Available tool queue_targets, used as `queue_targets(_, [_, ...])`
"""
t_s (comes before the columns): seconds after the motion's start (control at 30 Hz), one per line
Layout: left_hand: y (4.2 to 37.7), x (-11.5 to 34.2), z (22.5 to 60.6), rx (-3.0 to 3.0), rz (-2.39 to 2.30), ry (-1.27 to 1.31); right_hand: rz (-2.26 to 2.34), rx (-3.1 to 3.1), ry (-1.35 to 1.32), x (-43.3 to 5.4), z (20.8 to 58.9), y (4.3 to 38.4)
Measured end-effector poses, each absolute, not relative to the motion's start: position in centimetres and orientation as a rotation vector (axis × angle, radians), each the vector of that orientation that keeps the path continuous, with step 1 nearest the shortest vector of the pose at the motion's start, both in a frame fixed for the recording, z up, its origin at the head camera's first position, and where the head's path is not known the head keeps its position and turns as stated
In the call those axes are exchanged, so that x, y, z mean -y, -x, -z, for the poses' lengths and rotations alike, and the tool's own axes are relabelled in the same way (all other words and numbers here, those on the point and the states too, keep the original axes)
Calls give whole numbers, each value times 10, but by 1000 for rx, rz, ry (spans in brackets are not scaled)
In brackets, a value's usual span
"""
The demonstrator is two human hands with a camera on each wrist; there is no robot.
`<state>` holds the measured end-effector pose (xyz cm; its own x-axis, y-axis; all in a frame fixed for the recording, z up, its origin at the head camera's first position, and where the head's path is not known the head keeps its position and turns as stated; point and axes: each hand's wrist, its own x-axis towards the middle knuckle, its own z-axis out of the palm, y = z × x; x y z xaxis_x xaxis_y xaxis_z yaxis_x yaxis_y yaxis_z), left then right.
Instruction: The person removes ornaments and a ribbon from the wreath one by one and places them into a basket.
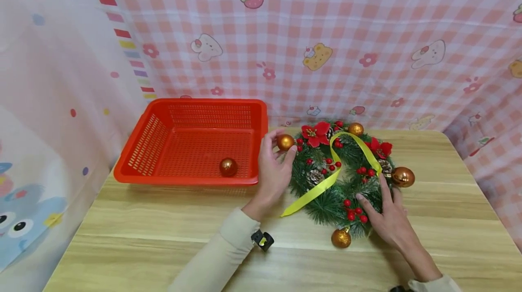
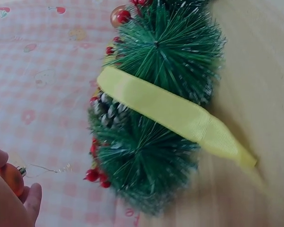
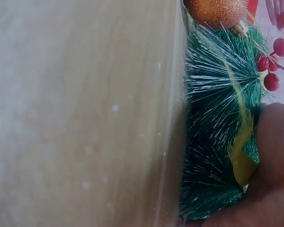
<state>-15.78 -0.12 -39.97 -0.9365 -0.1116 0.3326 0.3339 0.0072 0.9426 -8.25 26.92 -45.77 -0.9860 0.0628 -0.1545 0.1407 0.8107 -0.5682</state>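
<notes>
Near the upper left of a green Christmas wreath (image 1: 327, 206), my left hand (image 1: 273, 172) pinches a small copper-gold bauble (image 1: 285, 142) between thumb and fingers. In the left wrist view this bauble (image 2: 11, 178) has a silver cap and a thin wire loop trailing to the right. My right hand (image 1: 392, 225) grips the wreath's lower right side, thumb over its front and fingers at the outer edge. A yellow ribbon (image 1: 316, 192) loops across the wreath, which carries red flowers, red berries and pinecones. Larger baubles hang at its right (image 1: 403, 177), bottom (image 1: 340, 238) and top (image 1: 355, 128).
A red plastic basket (image 1: 183, 181) stands left of the wreath, with one shiny copper bauble (image 1: 228, 167) inside. Everything stands on a light wooden table (image 1: 163, 237). A pink checked cloth (image 1: 285, 33) hangs behind the table's back edge.
</notes>
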Motion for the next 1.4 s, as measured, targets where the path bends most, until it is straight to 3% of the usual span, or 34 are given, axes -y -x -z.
queue_targets(1.4, [168,128,371,2002,1836,144,891,-2847,-160,-269,456,83])
